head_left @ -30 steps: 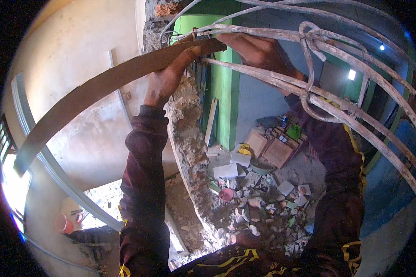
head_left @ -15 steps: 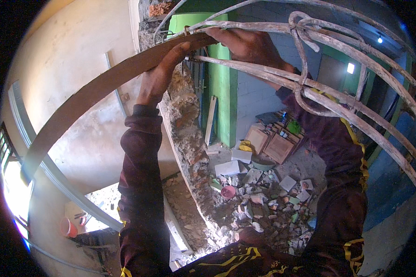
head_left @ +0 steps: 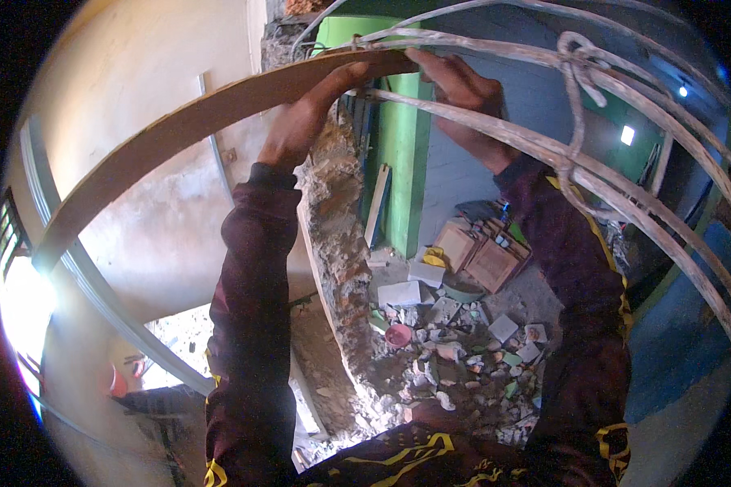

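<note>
A long brown wooden board runs overhead from the far left to the upper middle, bowed by the lens. My left hand grips it from below near its right end, thumb along its face. At that right end, my right hand has its fingers curled, fingertips against the board's tip. Long steel reinforcing bars, whitish with old cement and tied with a bent stirrup, stretch from the board's end to the right. My right wrist is close behind the lower bars.
Below stands a broken masonry wall edge. Rubble covers the floor, with a pink bowl and brown wooden panels among it. A pale metal channel slants at left; a green pillar stands behind.
The board's right end and both hands appear farther right, and the bars and wall have shifted that way too as the view turned. My hands stay on the board.
</note>
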